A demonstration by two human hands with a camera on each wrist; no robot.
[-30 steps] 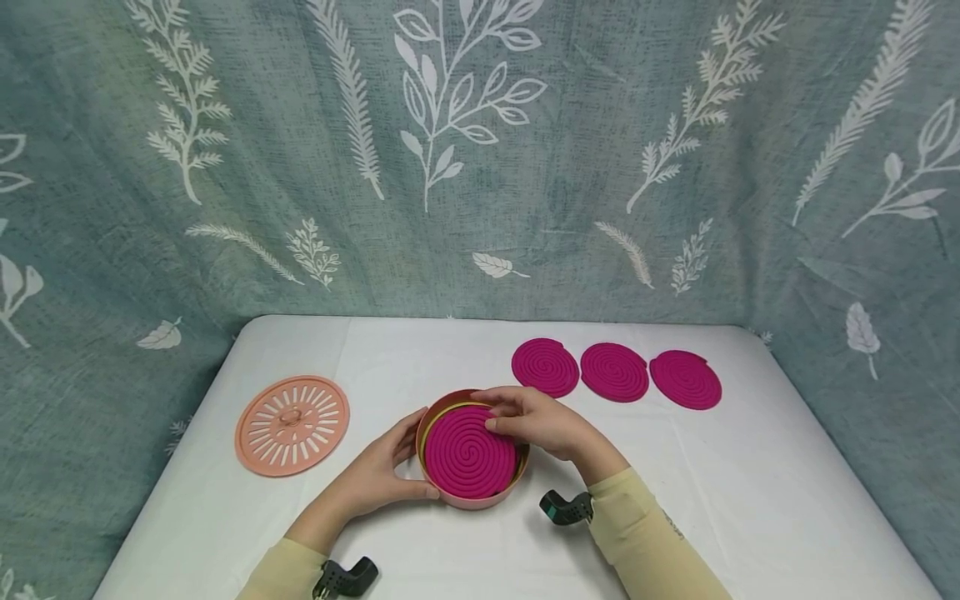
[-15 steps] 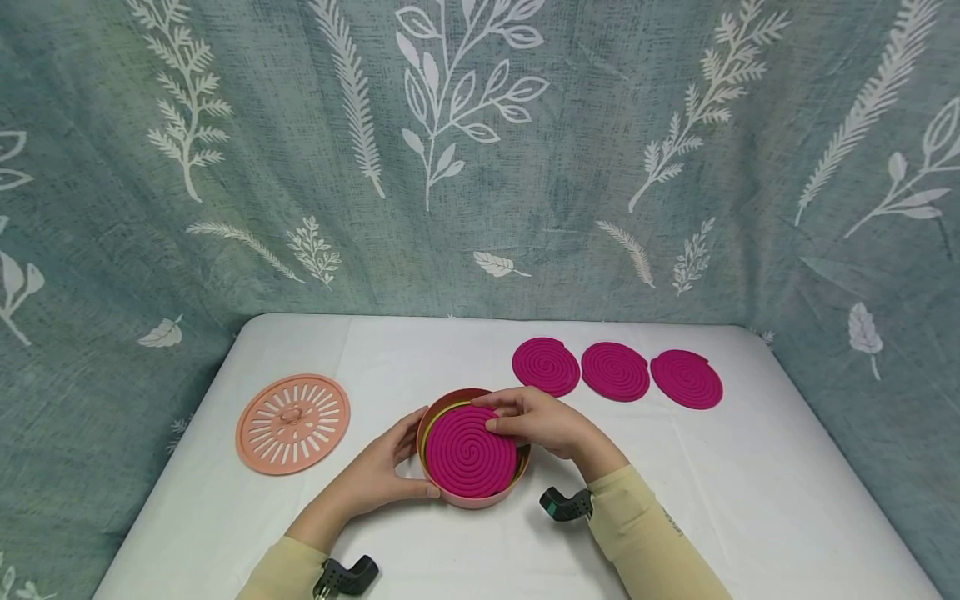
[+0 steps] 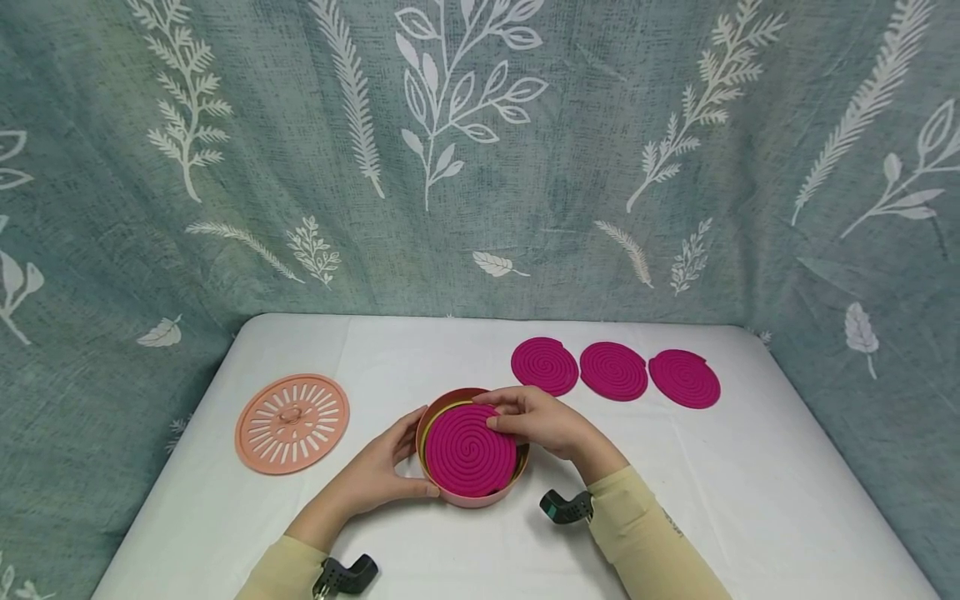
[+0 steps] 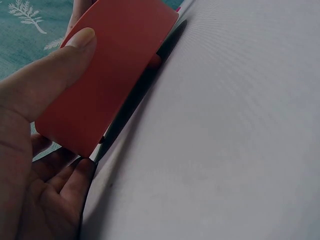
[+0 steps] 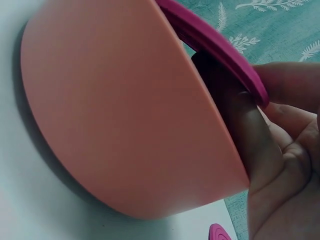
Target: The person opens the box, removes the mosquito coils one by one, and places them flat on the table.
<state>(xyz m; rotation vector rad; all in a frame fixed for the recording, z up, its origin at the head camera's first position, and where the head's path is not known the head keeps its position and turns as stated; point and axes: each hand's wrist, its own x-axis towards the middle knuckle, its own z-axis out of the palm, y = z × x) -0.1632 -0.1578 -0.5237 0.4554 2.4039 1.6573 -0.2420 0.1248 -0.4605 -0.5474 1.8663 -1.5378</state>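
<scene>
A round salmon-pink mosquito coil box (image 3: 467,502) with a yellowish inner ring stands on the table, uncovered. My left hand (image 3: 378,475) holds its left side, thumb at the front and fingers round the back; the left wrist view shows that thumb (image 4: 75,55) on the outer wall. A magenta mosquito coil (image 3: 468,454) lies at the box's opening. My right hand (image 3: 536,421) pinches the coil's upper right edge. In the right wrist view the coil (image 5: 235,57) is raised above the rim on that side, one finger reaching beneath it inside the box. What lies under the coil is hidden.
The slotted salmon-pink lid (image 3: 292,425) with a small ring handle lies flat at the left. Three more magenta coils (image 3: 544,367) lie in a row at the back right. A patterned green curtain (image 3: 480,167) hangs behind the white table (image 3: 750,500).
The coil over the box has shifted very slightly, and a small dark notch shows at its lower right edge. Both hands keep their places.
</scene>
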